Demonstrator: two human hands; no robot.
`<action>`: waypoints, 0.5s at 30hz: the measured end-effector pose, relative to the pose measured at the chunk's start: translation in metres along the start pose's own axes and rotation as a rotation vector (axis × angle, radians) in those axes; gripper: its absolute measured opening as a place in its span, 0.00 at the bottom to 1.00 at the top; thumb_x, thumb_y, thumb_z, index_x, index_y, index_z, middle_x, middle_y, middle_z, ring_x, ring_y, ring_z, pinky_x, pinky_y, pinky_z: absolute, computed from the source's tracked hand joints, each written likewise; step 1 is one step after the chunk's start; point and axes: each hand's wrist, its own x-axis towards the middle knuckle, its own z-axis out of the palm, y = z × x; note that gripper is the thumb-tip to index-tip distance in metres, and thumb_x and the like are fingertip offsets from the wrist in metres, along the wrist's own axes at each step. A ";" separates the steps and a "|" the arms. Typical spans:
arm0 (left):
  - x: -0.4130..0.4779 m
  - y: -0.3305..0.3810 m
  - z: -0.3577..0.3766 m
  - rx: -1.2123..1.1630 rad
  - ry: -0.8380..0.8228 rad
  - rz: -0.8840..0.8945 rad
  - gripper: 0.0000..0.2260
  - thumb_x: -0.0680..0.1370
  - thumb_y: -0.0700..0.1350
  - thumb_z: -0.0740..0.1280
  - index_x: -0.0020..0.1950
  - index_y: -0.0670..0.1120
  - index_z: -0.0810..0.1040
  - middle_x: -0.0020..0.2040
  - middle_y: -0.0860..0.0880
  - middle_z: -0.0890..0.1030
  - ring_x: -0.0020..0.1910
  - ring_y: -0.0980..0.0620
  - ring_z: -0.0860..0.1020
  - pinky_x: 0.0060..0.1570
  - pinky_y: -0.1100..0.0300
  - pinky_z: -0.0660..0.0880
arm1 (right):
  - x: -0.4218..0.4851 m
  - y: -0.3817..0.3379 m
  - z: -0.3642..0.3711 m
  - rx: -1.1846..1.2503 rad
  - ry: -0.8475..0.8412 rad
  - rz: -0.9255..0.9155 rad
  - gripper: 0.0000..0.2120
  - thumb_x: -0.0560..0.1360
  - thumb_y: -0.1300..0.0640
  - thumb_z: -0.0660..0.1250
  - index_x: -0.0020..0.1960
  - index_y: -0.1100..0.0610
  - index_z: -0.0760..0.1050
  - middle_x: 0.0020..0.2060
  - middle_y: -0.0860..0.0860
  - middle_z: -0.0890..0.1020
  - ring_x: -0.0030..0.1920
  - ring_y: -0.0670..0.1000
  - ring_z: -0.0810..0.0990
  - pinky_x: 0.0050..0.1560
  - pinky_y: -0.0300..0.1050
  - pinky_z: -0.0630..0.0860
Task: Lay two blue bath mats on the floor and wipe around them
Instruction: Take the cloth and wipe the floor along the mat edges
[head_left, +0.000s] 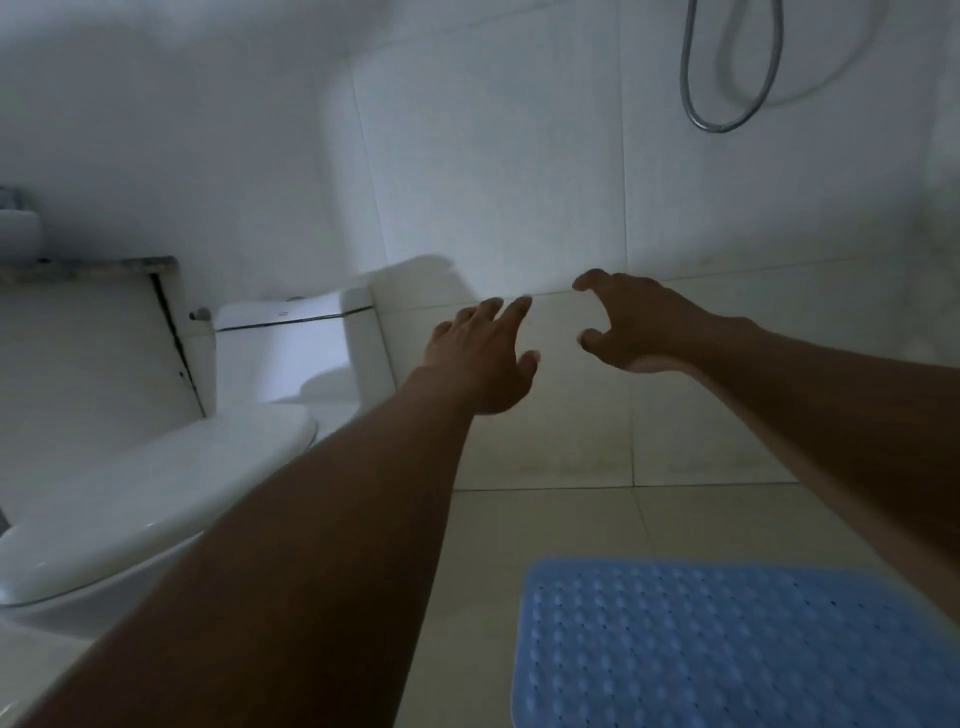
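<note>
Right now I see both arms stretched forward over the floor (545, 525), and neither hand has hold of anything. My left hand (483, 358) is spread, back up, fingers (511, 309) fanned loosely toward the wall (493, 182), thumb out to the side. My right hand (636, 325) sits just beside it, with a small gap between them; it is half curled like a claw, thumb and fingers apart, nothing between them.

One blue mat (727, 644) lies flat on the tiles, well behind and below both hands, nearer to me than either palm. It is closer to the right forearm, whose edge covers its right side, and it is cut off by the bottom of the view. Its bumpy top faces up. Neither hand touches it. I can find only this one mat.

To the left of the left arm stands the toilet (171, 478), lid shut, its tank (296, 343) just left of the left hand. High above the right hand, a hose (727, 78) loops down the wall. Light is dim, so fine detail on the fingertips is hard to read.
</note>
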 end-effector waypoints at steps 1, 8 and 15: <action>0.000 -0.001 -0.001 -0.003 0.002 0.002 0.32 0.83 0.60 0.57 0.83 0.53 0.50 0.82 0.46 0.58 0.79 0.42 0.59 0.75 0.42 0.60 | 0.000 -0.001 -0.001 0.007 0.002 -0.004 0.31 0.79 0.48 0.66 0.78 0.51 0.58 0.74 0.55 0.69 0.70 0.59 0.72 0.67 0.56 0.72; 0.002 0.000 0.019 -0.010 -0.032 0.003 0.31 0.83 0.60 0.57 0.83 0.54 0.50 0.82 0.46 0.57 0.80 0.42 0.59 0.76 0.42 0.59 | 0.006 0.006 0.017 0.031 -0.014 -0.002 0.32 0.78 0.48 0.67 0.78 0.50 0.58 0.74 0.55 0.69 0.72 0.59 0.70 0.69 0.56 0.71; 0.063 -0.005 -0.013 0.005 -0.082 0.026 0.31 0.83 0.60 0.57 0.83 0.54 0.50 0.82 0.46 0.57 0.80 0.42 0.58 0.76 0.43 0.59 | 0.049 0.036 -0.020 0.001 -0.087 0.042 0.32 0.79 0.49 0.65 0.79 0.51 0.57 0.75 0.55 0.67 0.73 0.58 0.68 0.68 0.53 0.69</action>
